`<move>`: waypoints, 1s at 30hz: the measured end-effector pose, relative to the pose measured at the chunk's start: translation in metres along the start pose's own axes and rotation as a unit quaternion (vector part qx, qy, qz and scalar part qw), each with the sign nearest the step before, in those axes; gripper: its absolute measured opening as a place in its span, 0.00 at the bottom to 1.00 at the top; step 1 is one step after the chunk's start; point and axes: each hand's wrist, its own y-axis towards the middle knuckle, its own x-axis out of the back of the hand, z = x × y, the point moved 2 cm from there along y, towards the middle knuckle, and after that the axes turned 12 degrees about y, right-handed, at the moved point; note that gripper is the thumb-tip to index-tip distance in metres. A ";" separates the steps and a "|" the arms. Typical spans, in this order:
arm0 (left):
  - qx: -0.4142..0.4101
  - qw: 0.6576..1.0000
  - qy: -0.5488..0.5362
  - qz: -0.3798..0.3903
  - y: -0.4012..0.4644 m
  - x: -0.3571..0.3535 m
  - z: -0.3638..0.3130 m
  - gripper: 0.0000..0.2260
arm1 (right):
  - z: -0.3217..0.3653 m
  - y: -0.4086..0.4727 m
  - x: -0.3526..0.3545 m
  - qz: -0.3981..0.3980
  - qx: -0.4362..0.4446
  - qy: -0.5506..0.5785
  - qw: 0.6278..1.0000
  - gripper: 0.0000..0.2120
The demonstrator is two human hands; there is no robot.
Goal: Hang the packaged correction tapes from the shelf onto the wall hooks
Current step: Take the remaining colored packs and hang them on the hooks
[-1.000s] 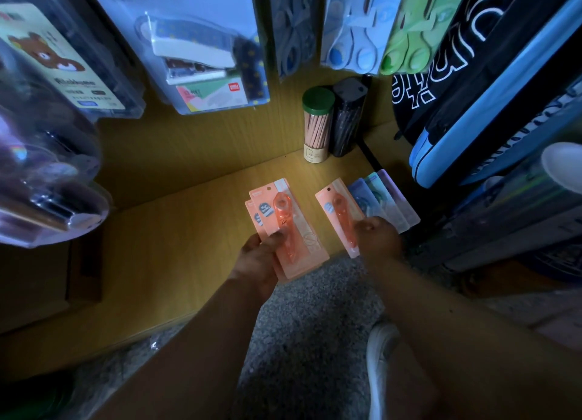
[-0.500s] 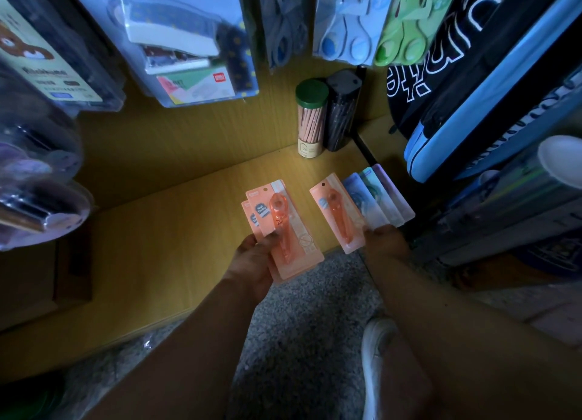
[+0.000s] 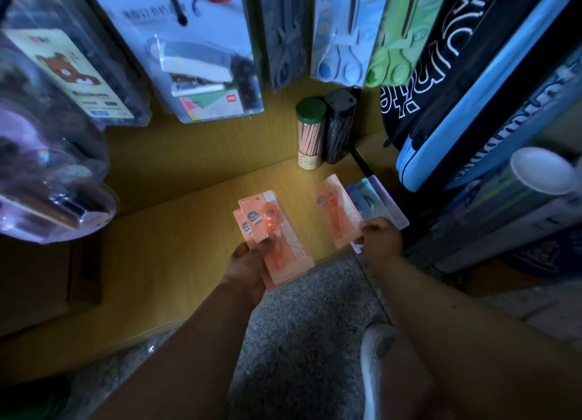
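your left hand (image 3: 248, 263) grips 2 orange correction tapes (image 3: 277, 240) over the shelf (image 3: 176, 230) front edge; your right hand (image 3: 379, 237) fingers pinch the fanned packs (image 3: 343, 211) near its right end.

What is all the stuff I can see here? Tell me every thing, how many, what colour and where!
orange correction tape packs: two, stacked, held at the shelf's front edge
fanned packs: one orange, plus blue and purplish ones, exact count unclear, on the shelf's right end
shelf: one, yellow wood
pencil tube: one, green lid, at the shelf's back
black tube: one, beside the pencil tube
stapler pack: one, blue and white, hanging above
scissors packs: grey, blue and green, hanging top centre
bear pack: one, hanging top left
pencil cases: black and blue, right
shoe: one, white, on the grey floor
left hand: holds the orange stack
right hand: grips the fanned packs
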 end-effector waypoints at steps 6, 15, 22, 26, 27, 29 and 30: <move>-0.022 0.999 -0.002 -0.035 -0.018 0.008 -0.009 0.16 | 0.035 -0.022 -0.003 0.040 0.036 0.057 0.997 0.09; -0.057 0.997 -0.013 -0.042 -0.062 0.010 -0.021 0.17 | 0.055 -0.089 -0.007 0.115 0.055 0.151 0.980 0.05; -0.109 0.992 -0.056 0.028 -0.112 0.006 -0.028 0.15 | 0.065 -0.143 0.006 0.160 0.074 0.166 0.970 0.07; -0.145 0.985 -0.076 0.051 -0.137 0.001 -0.030 0.16 | 0.070 -0.167 0.016 0.173 0.094 0.176 0.965 0.09; -0.156 0.983 -0.078 0.060 -0.142 0.000 -0.031 0.18 | 0.071 -0.173 0.018 0.176 0.099 0.179 0.963 0.09; -0.174 0.979 -0.084 0.070 -0.151 -0.001 -0.031 0.23 | 0.074 -0.184 0.020 0.186 0.110 0.185 0.959 0.09; -0.180 0.977 -0.088 0.074 -0.156 0.000 -0.032 0.26 | 0.075 -0.188 0.020 0.192 0.116 0.187 0.956 0.10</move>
